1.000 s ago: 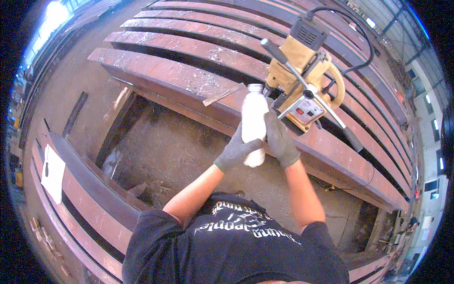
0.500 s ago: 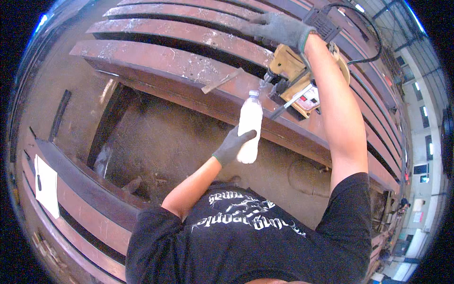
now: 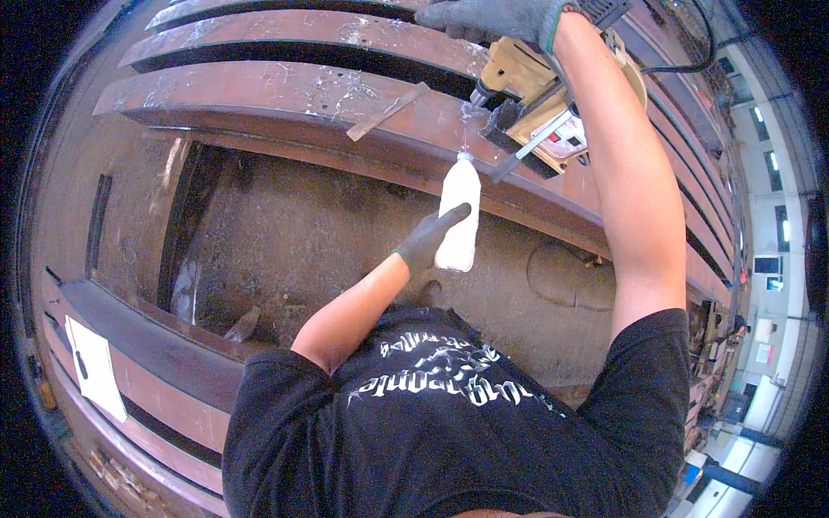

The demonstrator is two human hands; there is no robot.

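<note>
My left hand [image 3: 429, 237], in a dark grey glove, is wrapped around a clear plastic bottle [image 3: 459, 216] filled with something white. The bottle is nearly upright in the picture, its neck pointing at the near steel beam by the drill. A yellow drilling machine [image 3: 524, 76] stands on the beams, its bit end just beyond the bottle's neck. A wet, whitish streak runs along the steel between the two. My gloved right hand [image 3: 496, 19] stretches over the far side of the machine with fingers extended, partly cut by the picture's upper edge. Whether it touches the machine is unclear.
Long reddish-brown steel beams [image 3: 285, 91] lie side by side with dark gaps between them. A flat metal strip [image 3: 389, 112] rests on the nearest one. A black cable [image 3: 704, 60] curves from the machine. At lower left, a white sheet [image 3: 97, 371] with a dark object lies on other beams.
The view has shifted, so the beams and machine sit a little higher in the picture. My left hand still grips the bottle; my right hand stays over the machine.
</note>
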